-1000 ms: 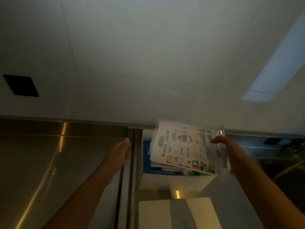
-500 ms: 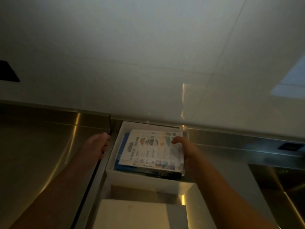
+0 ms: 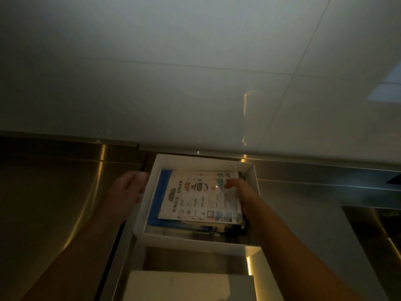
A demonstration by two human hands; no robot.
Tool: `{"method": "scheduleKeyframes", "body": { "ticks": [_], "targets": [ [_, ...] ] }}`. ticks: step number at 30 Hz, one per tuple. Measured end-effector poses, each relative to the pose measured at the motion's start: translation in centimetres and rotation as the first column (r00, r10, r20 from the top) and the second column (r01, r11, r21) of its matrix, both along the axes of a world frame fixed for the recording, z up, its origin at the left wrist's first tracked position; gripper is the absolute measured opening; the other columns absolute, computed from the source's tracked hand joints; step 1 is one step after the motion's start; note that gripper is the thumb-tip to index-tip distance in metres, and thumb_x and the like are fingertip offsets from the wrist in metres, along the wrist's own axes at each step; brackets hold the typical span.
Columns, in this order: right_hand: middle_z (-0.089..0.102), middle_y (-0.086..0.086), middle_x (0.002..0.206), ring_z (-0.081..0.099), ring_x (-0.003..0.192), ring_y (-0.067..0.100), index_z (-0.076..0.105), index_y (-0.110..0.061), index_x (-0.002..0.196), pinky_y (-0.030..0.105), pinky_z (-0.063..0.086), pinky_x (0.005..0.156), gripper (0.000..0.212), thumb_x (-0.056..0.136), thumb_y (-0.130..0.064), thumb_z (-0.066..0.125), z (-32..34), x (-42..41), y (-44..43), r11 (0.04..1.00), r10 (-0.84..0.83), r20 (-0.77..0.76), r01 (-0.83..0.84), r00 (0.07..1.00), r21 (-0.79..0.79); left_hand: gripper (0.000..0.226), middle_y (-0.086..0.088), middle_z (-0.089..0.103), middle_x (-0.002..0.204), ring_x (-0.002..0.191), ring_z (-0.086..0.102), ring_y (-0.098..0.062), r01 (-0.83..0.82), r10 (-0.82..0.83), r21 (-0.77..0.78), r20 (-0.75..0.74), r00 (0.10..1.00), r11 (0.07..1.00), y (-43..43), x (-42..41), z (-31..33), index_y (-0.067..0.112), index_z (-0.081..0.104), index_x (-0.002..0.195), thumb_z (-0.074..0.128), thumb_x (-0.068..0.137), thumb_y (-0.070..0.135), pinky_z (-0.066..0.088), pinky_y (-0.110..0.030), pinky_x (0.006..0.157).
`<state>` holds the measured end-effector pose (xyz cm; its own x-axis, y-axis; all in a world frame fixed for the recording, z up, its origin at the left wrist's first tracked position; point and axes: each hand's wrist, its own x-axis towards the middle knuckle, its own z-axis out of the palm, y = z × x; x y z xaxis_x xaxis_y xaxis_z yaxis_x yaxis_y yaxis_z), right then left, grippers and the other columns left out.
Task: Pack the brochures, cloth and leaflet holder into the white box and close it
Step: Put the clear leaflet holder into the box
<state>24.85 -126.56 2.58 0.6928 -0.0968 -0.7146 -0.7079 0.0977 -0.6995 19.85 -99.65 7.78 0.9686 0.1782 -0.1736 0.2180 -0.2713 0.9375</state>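
In the head view, an open white rectangular box (image 3: 145,208) sat on the stainless-steel desk (image 3: 54,203), against the foot of a pale tiled wall (image 3: 195,72). The right hand (image 3: 243,195) reached inside the box and gripped the right edge of a clear plastic leaflet holder (image 3: 232,199). Its thumb lay on top and its fingers were hidden underneath. The holder carried a stack of colour-printed paper brochures (image 3: 193,198) and sat low in the box, over a flat blue layer (image 3: 158,198) that showed along the left; I could not tell whether that was the cloth. The left hand (image 3: 128,190) was outside the box, with loosely extended fingers touching its left wall. A flat white lid (image 3: 184,285) lay on the desk nearer the person, apart from the box.
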Motion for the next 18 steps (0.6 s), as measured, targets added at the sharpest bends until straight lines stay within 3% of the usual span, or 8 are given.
{"method": "scheduleKeyframes", "body": {
  "ticks": [4,8,12,16,18],
  "targets": [
    [0.071,0.013,0.086,0.069,0.078,0.031,0.060,-0.021,0.089,0.035,0.056,0.057,0.013,0.075,-0.020,0.062,-0.6,0.4,0.1,0.998,0.006,-0.002,-0.006,1.000,-0.062,0.017,-0.002,0.061,0.101,0.097,0.059,-0.022,0.013,-0.013,0.025,0.002,1.000,1.000,0.4,1.0,-0.5,0.028,0.057,0.100,0.042,0.096,0.034,0.048,-0.035,0.079],
    [0.069,0.010,0.087,0.068,0.077,0.027,0.058,-0.019,0.089,0.036,0.055,0.064,0.014,0.079,-0.027,0.063,-1.2,0.5,0.1,0.974,0.036,-0.014,-0.039,0.999,-0.223,0.021,-0.005,0.063,0.101,0.095,0.060,-0.021,0.045,-0.048,0.111,0.023,0.999,0.993,0.3,1.2,-0.7,0.025,0.058,0.108,0.042,0.096,0.033,0.051,-0.042,0.085],
    [0.062,0.000,0.079,0.062,0.068,0.017,0.056,-0.017,0.091,0.027,0.047,0.051,0.012,0.087,-0.028,0.058,-1.3,0.6,0.6,0.921,0.089,0.044,-0.065,0.995,-0.385,0.026,0.000,0.062,0.105,0.099,0.059,-0.014,0.061,-0.065,0.141,0.029,0.997,0.988,0.3,1.0,-0.8,0.019,0.058,0.116,0.045,0.096,0.029,0.050,-0.038,0.088],
    [0.066,0.011,0.103,0.064,0.086,0.024,0.060,-0.007,0.106,0.032,0.055,0.069,0.019,0.089,-0.014,0.054,-1.1,0.5,0.4,0.807,0.205,0.083,-0.120,0.975,-0.579,0.023,0.009,0.059,0.100,0.096,0.056,-0.007,0.065,-0.073,0.167,0.041,0.996,0.984,0.1,0.8,-1.1,0.021,0.057,0.115,0.048,0.095,0.027,0.047,-0.026,0.077],
    [0.066,0.014,0.110,0.065,0.093,0.026,0.060,-0.005,0.109,0.031,0.054,0.069,0.021,0.089,-0.010,0.054,-1.0,0.3,0.2,0.771,0.242,0.099,-0.129,0.965,-0.624,0.023,0.016,0.056,0.098,0.094,0.053,-0.002,0.064,-0.072,0.183,0.033,0.997,0.981,-0.1,0.8,-1.6,0.024,0.056,0.116,0.049,0.094,0.027,0.042,-0.020,0.073]
  ]
}}
